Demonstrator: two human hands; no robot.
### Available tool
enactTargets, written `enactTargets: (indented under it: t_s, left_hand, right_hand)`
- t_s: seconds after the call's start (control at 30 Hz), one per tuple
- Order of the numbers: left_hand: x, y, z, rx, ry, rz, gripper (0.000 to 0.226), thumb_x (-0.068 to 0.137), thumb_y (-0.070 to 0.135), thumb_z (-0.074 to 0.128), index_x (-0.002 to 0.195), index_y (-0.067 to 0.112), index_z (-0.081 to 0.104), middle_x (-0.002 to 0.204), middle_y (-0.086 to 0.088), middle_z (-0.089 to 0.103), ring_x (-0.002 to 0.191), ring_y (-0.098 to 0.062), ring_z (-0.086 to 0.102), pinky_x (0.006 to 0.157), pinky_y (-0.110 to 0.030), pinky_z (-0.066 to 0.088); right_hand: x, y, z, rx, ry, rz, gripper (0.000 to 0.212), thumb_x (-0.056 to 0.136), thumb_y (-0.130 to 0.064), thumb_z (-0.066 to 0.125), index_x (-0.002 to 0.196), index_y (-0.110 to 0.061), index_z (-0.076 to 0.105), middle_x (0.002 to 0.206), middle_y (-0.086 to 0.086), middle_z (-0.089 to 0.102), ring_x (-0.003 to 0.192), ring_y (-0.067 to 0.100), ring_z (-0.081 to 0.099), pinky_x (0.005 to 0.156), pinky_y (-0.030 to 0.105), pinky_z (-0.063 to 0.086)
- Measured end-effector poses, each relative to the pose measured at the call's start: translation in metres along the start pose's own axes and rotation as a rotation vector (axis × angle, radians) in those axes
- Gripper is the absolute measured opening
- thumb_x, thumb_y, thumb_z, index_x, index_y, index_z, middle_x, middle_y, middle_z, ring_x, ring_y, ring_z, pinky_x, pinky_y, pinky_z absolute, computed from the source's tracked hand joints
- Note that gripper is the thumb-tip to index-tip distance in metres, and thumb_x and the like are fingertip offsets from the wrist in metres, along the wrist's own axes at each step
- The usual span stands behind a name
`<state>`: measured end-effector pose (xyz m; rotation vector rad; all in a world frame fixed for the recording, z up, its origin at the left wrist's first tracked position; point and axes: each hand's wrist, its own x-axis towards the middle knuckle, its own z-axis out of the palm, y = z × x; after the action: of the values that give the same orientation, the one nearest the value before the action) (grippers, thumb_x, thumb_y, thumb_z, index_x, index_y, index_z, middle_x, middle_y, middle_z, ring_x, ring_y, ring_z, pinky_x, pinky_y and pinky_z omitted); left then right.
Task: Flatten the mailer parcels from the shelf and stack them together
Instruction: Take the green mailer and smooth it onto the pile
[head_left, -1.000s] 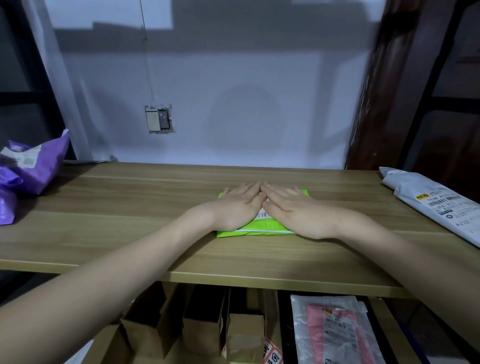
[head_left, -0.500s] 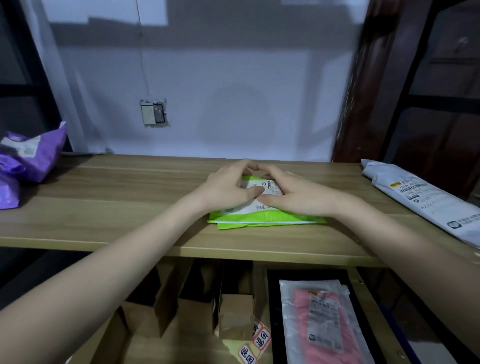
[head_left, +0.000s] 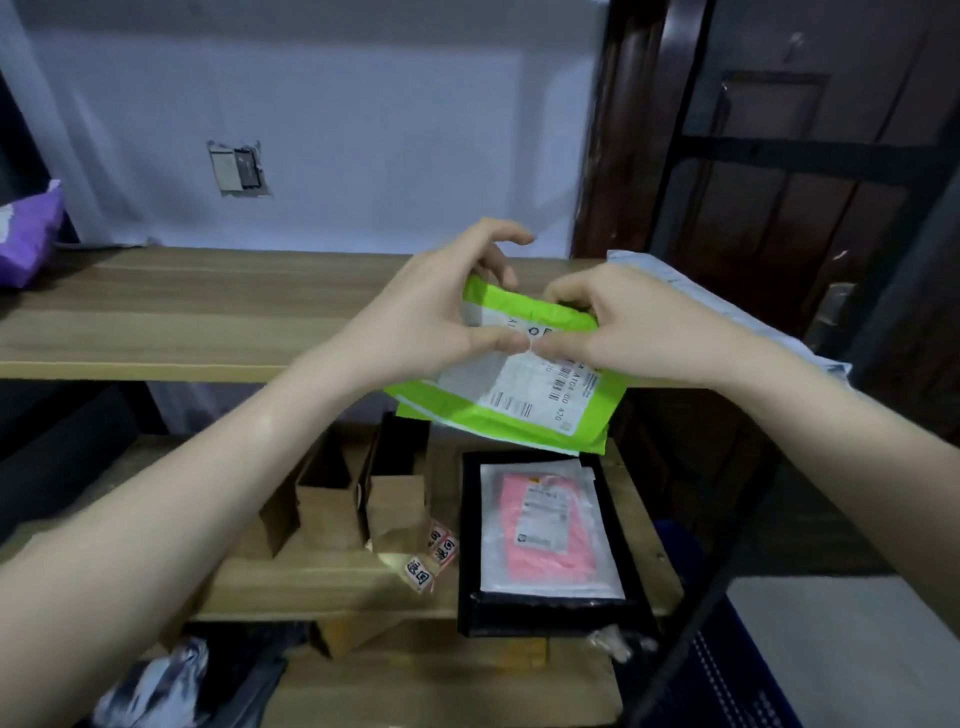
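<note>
Both hands hold the green mailer parcel (head_left: 511, 395) up in the air, in front of the upper shelf (head_left: 171, 312) and above the lower one. Left hand (head_left: 441, 306): grip closed on the parcel's upper left part, thumb on the white shipping label (head_left: 524, 382), fingers curled over the top edge. Right hand (head_left: 618, 327): grip closed on the upper right part, thumb on the label, touching or almost touching the left thumb, fingers curled over the folded top. Parcel tilted, lower right corner hanging lowest. Grey mailer (head_left: 727, 306) lies at the right end of the upper shelf, behind the right hand. Purple mailer (head_left: 28, 234) at the far left of that shelf. On the lower shelf (head_left: 311, 582): open brown cardboard boxes (head_left: 358, 499), and a black tray (head_left: 540, 608) holding a clear-wrapped pink parcel (head_left: 545, 525), directly under the green one.
</note>
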<state>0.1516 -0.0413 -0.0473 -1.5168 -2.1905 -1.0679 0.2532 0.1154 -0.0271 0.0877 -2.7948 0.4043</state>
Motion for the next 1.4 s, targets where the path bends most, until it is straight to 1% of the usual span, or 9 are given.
enactTargets:
  t_s: [0.2,0.4,0.53,0.6,0.73,0.83,0.97,1.1,1.4]
  left_hand:
    - [-0.041,0.029,0.023,-0.232,0.034,-0.115,0.085,0.066,0.044,0.08,0.133,0.036,0.029,0.124,0.019,0.047,0.114,0.005,0.049,0.096,-0.01,0.037]
    - [-0.091,0.016,0.07,-0.513,-0.283,-0.485,0.058,0.073,0.03,0.078,0.122,0.027,0.047,0.105,0.004,0.069,0.083,-0.011,0.069,0.07,-0.035,0.056]
    - [-0.103,-0.005,0.107,-0.569,-0.271,-0.684,0.048,0.076,0.009,0.076,0.116,0.014,0.051,0.085,-0.003,0.068,0.05,-0.008,0.063,0.051,-0.022,0.052]
    - [-0.107,-0.023,0.126,-0.581,-0.257,-0.764,0.049,0.074,0.006,0.077,0.116,0.011,0.052,0.08,-0.002,0.066,0.046,-0.006,0.06,0.045,-0.017,0.049]
    - [-0.116,-0.069,0.17,-0.607,-0.188,-0.954,0.056,0.076,0.015,0.077,0.123,0.007,0.047,0.082,-0.006,0.064,0.064,-0.02,0.06,0.051,-0.023,0.052]
    - [-0.118,-0.091,0.198,-0.722,-0.112,-1.095,0.066,0.081,0.019,0.073,0.134,0.017,0.034,0.086,-0.002,0.065,0.069,-0.019,0.06,0.055,-0.021,0.053]
    - [-0.111,-0.112,0.229,-0.75,-0.261,-1.05,0.088,0.08,0.015,0.074,0.144,0.036,0.017,0.12,0.0,0.058,0.1,-0.019,0.063,0.079,-0.031,0.055]
    - [-0.092,-0.122,0.254,-0.478,-0.308,-0.851,0.086,0.081,0.015,0.072,0.147,0.03,0.02,0.147,-0.006,0.018,0.14,-0.022,0.024,0.107,-0.024,0.029]
    - [-0.099,-0.151,0.298,0.16,-0.623,-0.629,0.061,0.096,0.05,0.037,0.149,0.029,0.017,0.16,0.0,-0.005,0.146,-0.028,0.003,0.116,-0.049,0.015]
  right_hand:
    - [-0.082,0.022,0.0,0.277,0.011,0.073,0.012,0.088,-0.029,0.062,0.087,-0.017,0.058,0.077,-0.004,0.065,0.074,0.009,0.061,0.069,0.035,0.047]
    - [-0.128,0.049,0.043,0.592,-0.048,0.264,0.018,0.083,-0.027,0.065,0.089,-0.012,0.059,0.086,0.005,0.072,0.078,0.014,0.068,0.071,0.035,0.053]
    - [-0.133,0.073,0.095,0.708,-0.16,0.418,0.013,0.087,-0.024,0.062,0.098,-0.017,0.059,0.097,0.006,0.071,0.085,0.018,0.069,0.075,0.036,0.055]
    - [-0.133,0.084,0.12,0.792,-0.295,0.512,0.017,0.09,-0.018,0.059,0.105,-0.022,0.055,0.101,-0.004,0.069,0.088,0.008,0.067,0.073,0.024,0.052]
    - [-0.132,0.109,0.169,0.789,-0.304,0.662,0.052,0.083,-0.007,0.062,0.126,-0.022,0.037,0.117,0.004,0.061,0.107,0.021,0.059,0.092,0.039,0.048]
    - [-0.124,0.122,0.2,0.89,-0.21,0.731,0.054,0.084,0.002,0.061,0.126,-0.015,0.032,0.123,0.012,0.053,0.098,0.02,0.056,0.068,0.024,0.049]
    - [-0.099,0.145,0.238,0.909,-0.09,0.71,0.038,0.086,0.008,0.052,0.108,-0.017,0.036,0.133,0.015,0.047,0.113,0.031,0.053,0.075,0.034,0.052]
    - [-0.071,0.166,0.266,0.81,-0.037,0.775,0.045,0.089,0.002,0.051,0.126,-0.02,0.039,0.135,0.011,0.046,0.11,0.033,0.055,0.09,0.051,0.047]
    - [-0.048,0.184,0.299,0.15,-0.25,0.631,0.067,0.088,-0.031,0.056,0.144,-0.012,0.025,0.15,0.015,0.015,0.139,0.032,0.011,0.108,0.044,0.03]
